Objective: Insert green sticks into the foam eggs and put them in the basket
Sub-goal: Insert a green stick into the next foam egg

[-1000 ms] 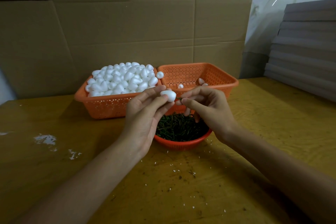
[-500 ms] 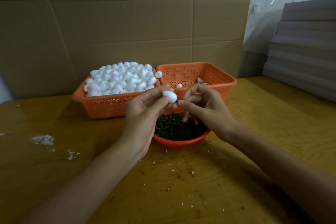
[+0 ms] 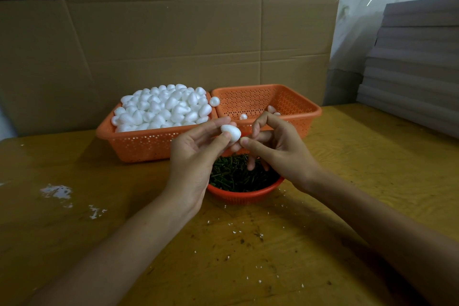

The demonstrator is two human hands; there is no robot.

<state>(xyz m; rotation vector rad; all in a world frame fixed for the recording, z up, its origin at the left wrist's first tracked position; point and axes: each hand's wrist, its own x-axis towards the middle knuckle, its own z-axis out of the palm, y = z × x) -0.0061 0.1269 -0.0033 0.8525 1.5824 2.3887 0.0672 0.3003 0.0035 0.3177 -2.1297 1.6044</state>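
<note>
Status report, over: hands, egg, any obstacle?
Left hand pinches foam egg. Right hand curled against egg's tip, stick hidden. Way to right basket open.

No lettering, label, brand or number can be read anywhere in view: the cardboard sheets (image 3: pixel 173 32), the orange baskets (image 3: pixel 295 107), the foam eggs (image 3: pixel 164 109) and the counter (image 3: pixel 99 243) show no legible marking.

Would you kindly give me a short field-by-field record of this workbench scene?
left hand: holds one foam egg
right hand: thumb and forefinger pinched at the egg's end; no stick visible there
left basket: heaped with foam eggs
right basket: few eggs inside
bowl: green sticks, nearest the person
table: white crumbs scattered
</note>
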